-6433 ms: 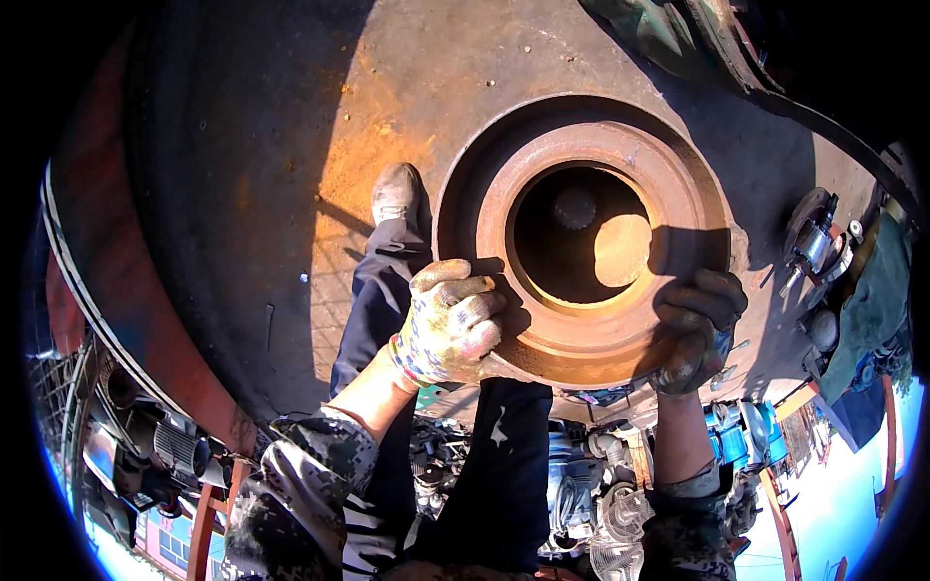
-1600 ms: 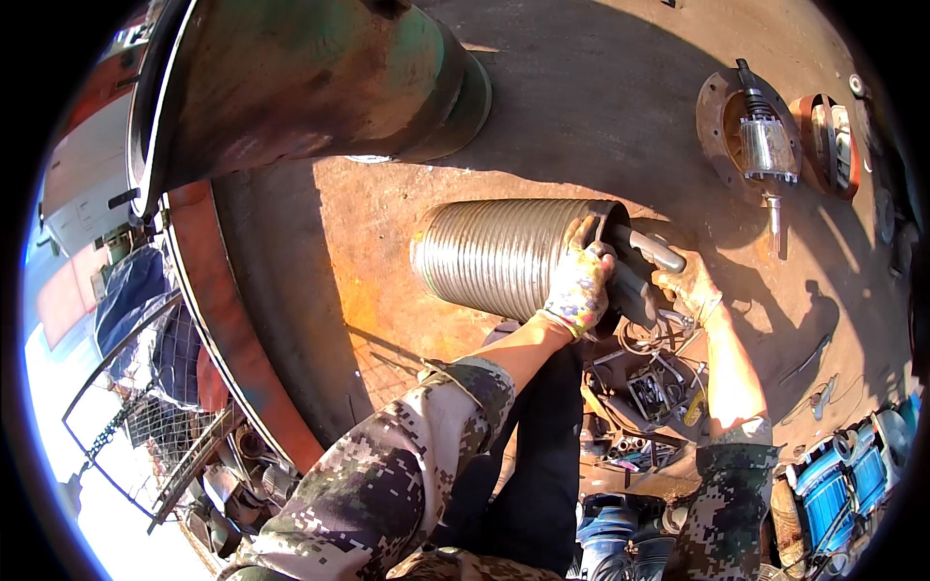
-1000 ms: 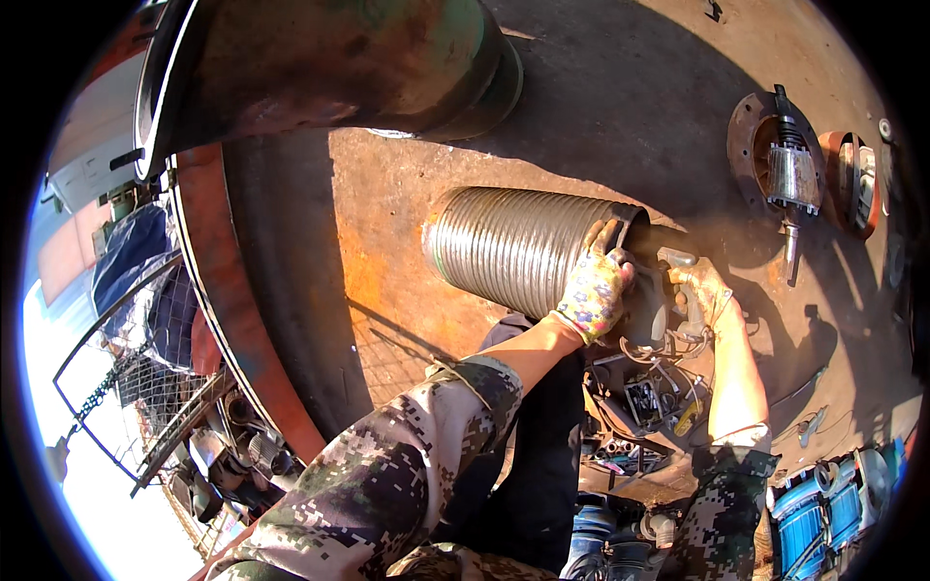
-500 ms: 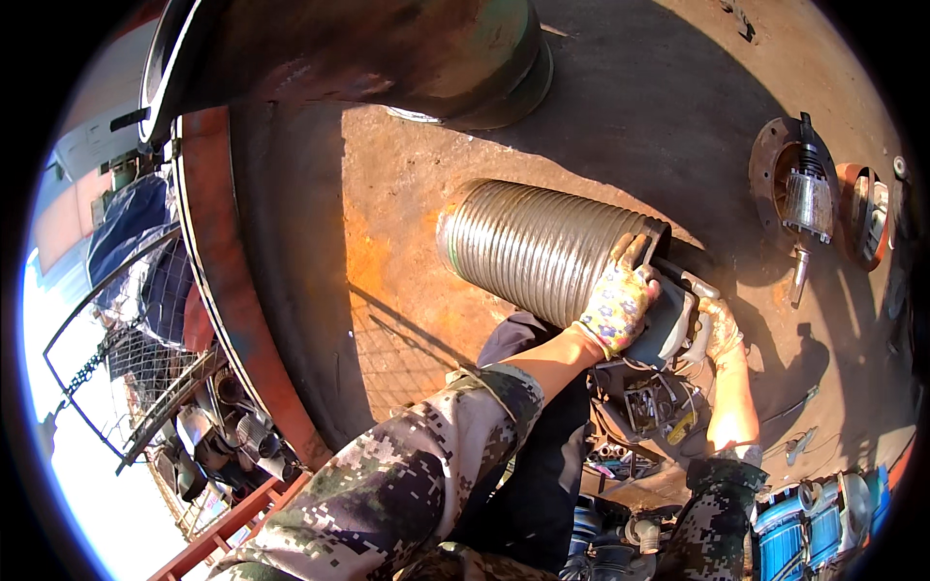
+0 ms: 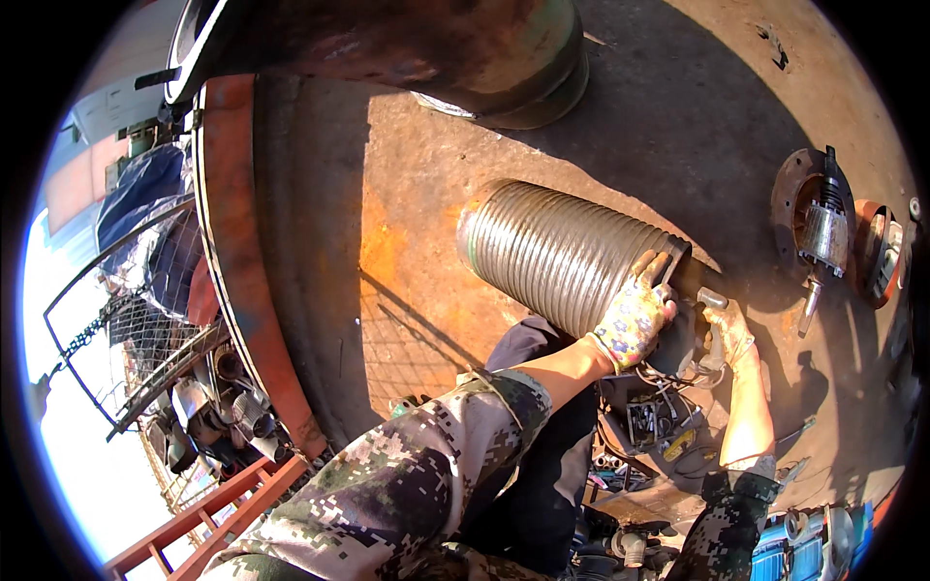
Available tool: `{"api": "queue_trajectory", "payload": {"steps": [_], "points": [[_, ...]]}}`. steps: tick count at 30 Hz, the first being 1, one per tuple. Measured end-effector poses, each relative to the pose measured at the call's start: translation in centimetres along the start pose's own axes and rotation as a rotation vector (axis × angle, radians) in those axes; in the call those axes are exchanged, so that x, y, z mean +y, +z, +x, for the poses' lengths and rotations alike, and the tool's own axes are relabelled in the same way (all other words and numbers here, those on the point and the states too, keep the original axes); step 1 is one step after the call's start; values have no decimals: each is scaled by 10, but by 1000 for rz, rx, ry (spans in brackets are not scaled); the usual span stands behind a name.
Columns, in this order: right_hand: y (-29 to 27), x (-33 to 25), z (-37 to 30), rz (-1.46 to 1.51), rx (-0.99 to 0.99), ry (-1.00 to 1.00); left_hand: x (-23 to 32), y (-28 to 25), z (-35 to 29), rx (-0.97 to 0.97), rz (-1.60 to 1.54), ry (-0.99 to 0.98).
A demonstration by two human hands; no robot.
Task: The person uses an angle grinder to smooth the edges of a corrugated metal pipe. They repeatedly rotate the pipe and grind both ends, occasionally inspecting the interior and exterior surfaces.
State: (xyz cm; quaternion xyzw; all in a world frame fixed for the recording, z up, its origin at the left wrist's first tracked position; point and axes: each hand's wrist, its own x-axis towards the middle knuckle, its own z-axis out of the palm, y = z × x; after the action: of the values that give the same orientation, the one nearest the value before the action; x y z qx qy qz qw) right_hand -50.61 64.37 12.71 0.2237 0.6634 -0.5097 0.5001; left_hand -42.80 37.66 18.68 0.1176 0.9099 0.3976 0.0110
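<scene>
A ribbed metal cylinder (image 5: 562, 242) lies on its side on the brown ground, tilted down to the right. At its right end is my left hand (image 5: 630, 327), in a flowered work glove; two fingers reach along the rim and the others curl round something I cannot make out. Just right of it, my gloved right hand (image 5: 731, 334) is closed round a grey tool (image 5: 712, 360) with a rounded metal end. The tool is partly hidden by both hands, so its exact kind does not show.
A big rusty drum (image 5: 465, 48) stands beyond the cylinder. At right lie a flanged round part (image 5: 823, 237) and a rust-red ring (image 5: 877, 254). A box of small metal parts (image 5: 664, 421) sits below my hands. A red-brown metal edge (image 5: 252, 261) curves along the left.
The whole view has shifted, moving the scene slightly rightward. The grey tool has turned and sits lower beside the cylinder's end; both hands remain close to it.
</scene>
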Motion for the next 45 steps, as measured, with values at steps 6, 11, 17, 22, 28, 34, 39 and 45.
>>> {"api": "queue_trajectory", "payload": {"steps": [6, 11, 17, 22, 28, 34, 39, 45], "points": [[-14, 38, 36, 110, 26, 168, -2, 5, -13, 41, -96, 5], [-19, 94, 25, 475, 133, 144, 0, 14, -13, 46, -97, -15], [-10, 97, 33, 481, 160, 181, 1, 28, -17, 105, -141, -118], [-20, 64, 32, 113, -17, -125, 3, 3, -12, -46, -105, 10], [32, 7, -5, -233, 59, -234, 3, 4, -18, -28, -117, -47], [20, 19, -13, -693, 186, -679, 8, 13, -10, -13, -153, -33], [35, 8, -39, -619, 256, -636, 1, 12, -6, 48, -100, -22], [21, 37, -55, -328, 199, -473, 6, 2, 5, 68, -96, -31]]}}
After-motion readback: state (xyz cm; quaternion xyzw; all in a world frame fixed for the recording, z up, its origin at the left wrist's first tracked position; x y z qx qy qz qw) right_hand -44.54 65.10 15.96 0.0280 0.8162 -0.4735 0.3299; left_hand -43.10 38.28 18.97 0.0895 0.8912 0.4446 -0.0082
